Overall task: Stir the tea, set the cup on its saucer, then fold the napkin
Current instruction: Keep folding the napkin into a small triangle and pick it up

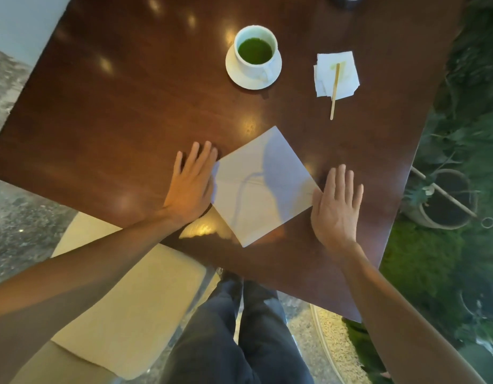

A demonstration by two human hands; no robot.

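A dark, glossy wooden table [106, 112] is filling most of the view, its polished top catching soft spots of light. To its left a speckled stone floor [7, 206] is showing, and a cream-coloured seat [123, 306] is sitting under the table's near-left edge. The person's legs in dark trousers [239, 333] are showing below the table's near edge. Along the right side, green moss-like planting [422, 275] is running the length of the table, with a round pot [444, 200] standing in it and a thin stick leaning across the pot's rim.

On the far part of the table, the white cup [255, 51] of green tea is standing upright on its white saucer [253, 65]. To the right of it, well apart, a small crumpled tissue [336, 74] with a faint green stain is lying flat, and a wooden stirrer [334, 91] is resting across it, its near end reaching onto the bare wood.

Nearer the person, the white napkin [263, 187] is lying flat, turned like a diamond, with a crease running across it. The left hand [191, 187] is lying flat with straight fingers, gripping nothing, just beside the napkin's left corner. The right hand [336, 205] is likewise resting flat and spread, holding nothing, its thumb touching the napkin's right corner. The napkin is lying between the two hands.
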